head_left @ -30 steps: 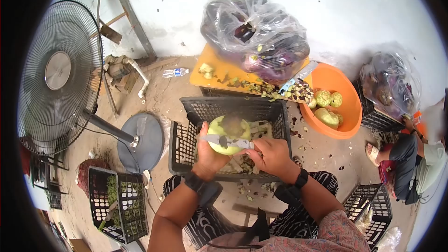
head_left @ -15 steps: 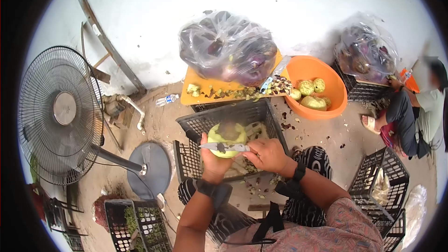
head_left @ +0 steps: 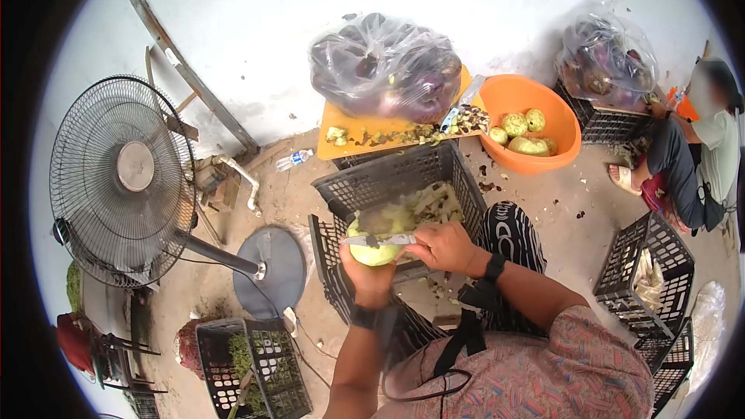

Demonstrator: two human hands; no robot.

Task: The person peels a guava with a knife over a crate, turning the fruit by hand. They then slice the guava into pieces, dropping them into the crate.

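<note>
My left hand (head_left: pixel 369 282) cups a round pale-green vegetable (head_left: pixel 374 254) from below; it looks like a partly peeled eggplant with a dark patch on top. My right hand (head_left: pixel 445 248) grips the handle of a knife (head_left: pixel 379 240), whose blade lies flat across the vegetable, tip pointing left. Both hands are over a black plastic crate (head_left: pixel 358 188) holding pale peelings. Behind it, a yellow-orange board (head_left: pixel 334 118) carries dark and green scraps and a clear bag of purple vegetables (head_left: pixel 388 70). A second blade (head_left: pixel 468 95) lies at the board's right end.
An orange basin (head_left: pixel 571 120) with several peeled vegetables sits right of the board. A standing fan (head_left: pixel 136 167) is at left, a bottle (head_left: pixel 295 159) on the floor. Crates of greens (head_left: pixel 272 361) and others (head_left: pixel 648 271) stand around. At far right sits another person (head_left: pixel 698 155).
The view has shifted, so the surroundings sit further right. My hands still hold the vegetable and knife, with the blade across it. More peelings show in the crate.
</note>
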